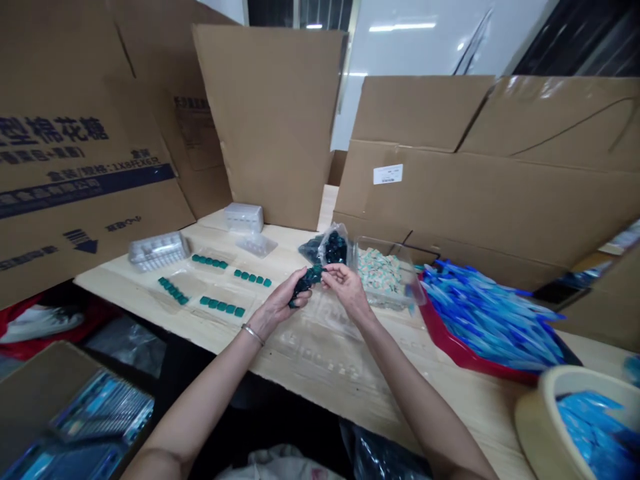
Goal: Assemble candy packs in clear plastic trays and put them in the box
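My left hand (281,300), with a silver bangle at the wrist, is closed around a clump of small dark green pieces (307,280). My right hand (347,291) meets it, thumb and fingertips pinched at the clump's right end; what exactly they pinch is hidden. Just beyond stands an open plastic bag (336,245) of similar dark pieces. Below my hands lies a transparent moulded plastic tray (320,360). To the left, green square pieces sit in short rows, among them a front row (223,307) and a back row (210,261).
Right of the bag is a transparent box (383,270) of small pale and green pieces. A red basin (450,350) heaped with blue slender items and a cream bucket (530,420) stand at the right. Stacked transparent trays (159,251) lie at the left. Cardboard panels (275,127) wall the back.
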Demonstrator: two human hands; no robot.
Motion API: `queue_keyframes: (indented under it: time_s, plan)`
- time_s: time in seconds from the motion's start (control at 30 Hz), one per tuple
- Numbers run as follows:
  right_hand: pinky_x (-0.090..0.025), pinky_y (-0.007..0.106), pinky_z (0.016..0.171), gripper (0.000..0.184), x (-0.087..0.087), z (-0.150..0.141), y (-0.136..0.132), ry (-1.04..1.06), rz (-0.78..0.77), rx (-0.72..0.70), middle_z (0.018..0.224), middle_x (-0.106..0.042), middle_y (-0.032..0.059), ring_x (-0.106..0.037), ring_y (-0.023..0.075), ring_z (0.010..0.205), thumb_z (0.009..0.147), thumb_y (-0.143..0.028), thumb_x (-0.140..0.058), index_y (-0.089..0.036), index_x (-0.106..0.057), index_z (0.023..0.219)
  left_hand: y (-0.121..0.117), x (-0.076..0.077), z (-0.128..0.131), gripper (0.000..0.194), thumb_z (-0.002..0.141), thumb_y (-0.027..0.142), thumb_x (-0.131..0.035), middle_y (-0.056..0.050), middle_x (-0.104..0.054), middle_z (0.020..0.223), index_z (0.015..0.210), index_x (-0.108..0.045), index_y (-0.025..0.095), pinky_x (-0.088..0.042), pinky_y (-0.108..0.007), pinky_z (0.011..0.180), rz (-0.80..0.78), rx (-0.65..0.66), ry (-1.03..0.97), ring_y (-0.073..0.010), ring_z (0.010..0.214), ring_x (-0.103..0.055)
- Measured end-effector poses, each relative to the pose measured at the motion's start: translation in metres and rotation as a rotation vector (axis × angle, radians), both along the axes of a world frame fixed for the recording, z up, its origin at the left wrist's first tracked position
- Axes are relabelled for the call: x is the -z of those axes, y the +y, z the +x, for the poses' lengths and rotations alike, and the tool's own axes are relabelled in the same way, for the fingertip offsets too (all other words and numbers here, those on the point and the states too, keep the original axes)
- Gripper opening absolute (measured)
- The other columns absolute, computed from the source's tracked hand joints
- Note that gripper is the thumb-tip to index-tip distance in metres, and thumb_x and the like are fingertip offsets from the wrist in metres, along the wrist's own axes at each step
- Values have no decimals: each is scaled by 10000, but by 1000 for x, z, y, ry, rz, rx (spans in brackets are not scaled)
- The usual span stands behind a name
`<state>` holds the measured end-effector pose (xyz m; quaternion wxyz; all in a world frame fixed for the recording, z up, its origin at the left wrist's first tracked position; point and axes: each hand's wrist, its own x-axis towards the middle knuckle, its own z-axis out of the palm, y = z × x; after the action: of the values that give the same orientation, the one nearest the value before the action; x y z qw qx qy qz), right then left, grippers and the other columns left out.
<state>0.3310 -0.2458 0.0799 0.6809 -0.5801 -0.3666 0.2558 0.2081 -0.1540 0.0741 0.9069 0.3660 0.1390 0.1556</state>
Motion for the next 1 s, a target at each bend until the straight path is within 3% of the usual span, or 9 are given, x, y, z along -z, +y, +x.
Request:
queue_keyframes:
  time_s: [0.13, 0.27, 0.43, 0.6, 0.8, 1.0]
  plan:
    - [-481, 245, 590, 242, 7, -23, 16, -102, -2, -55, 671, -604, -10, -562, 111, 591, 667, -348, -700, -171, -596, 795, 2, 9, -21, 296, 714, 371, -682, 54, -439, 672, 838, -512, 162, -167, -99, 332, 128, -209, 27, 17, 395, -320]
    - [-472, 238, 578, 259, 10, -45, 29, 101, 16, -135, 625, -582, -31, -552, 100, 558, 669, -353, -699, -180, -548, 789, 8, 19, -34, 291, 688, 345, -698, 66, -440, 638, 782, -488, 166, -158, -107, 332, 24, -311, 10, 18, 383, -294]
    - [-490, 242, 596, 328, 17, -62, 44, 384, 105, -151, 679, -593, -34, -574, 95, 575, 646, -358, -721, -195, -497, 822, 16, 27, -46, 272, 685, 304, -695, 55, -457, 646, 783, -494, 149, -186, -95, 330, -167, -297, -51, 22, 395, -264]
    - [-512, 253, 616, 328, 17, -57, 53, 313, 203, -52, 713, -604, -40, -604, 99, 591, 676, -346, -711, -212, -475, 860, 20, 30, -57, 255, 681, 256, -706, 46, -466, 674, 781, -496, 152, -185, -89, 321, -234, -416, -96, 19, 408, -290]
    - [-517, 336, 829, 323, 11, -56, 48, 338, 123, -328, 841, -665, 14, -663, 152, 784, 692, -334, -714, -186, -575, 943, 19, 26, -79, 264, 694, 223, -701, 49, -450, 706, 904, -556, 156, -210, -85, 329, -168, -400, -113, 16, 427, -320]
    - [-496, 355, 874, 325, 11, -68, 49, 391, 54, -421, 891, -681, 32, -661, 151, 799, 698, -339, -709, -166, -656, 968, 11, 23, -109, 310, 729, 238, -673, 42, -429, 705, 1018, -596, 157, -175, -82, 313, -114, -357, 5, 18, 419, -297]
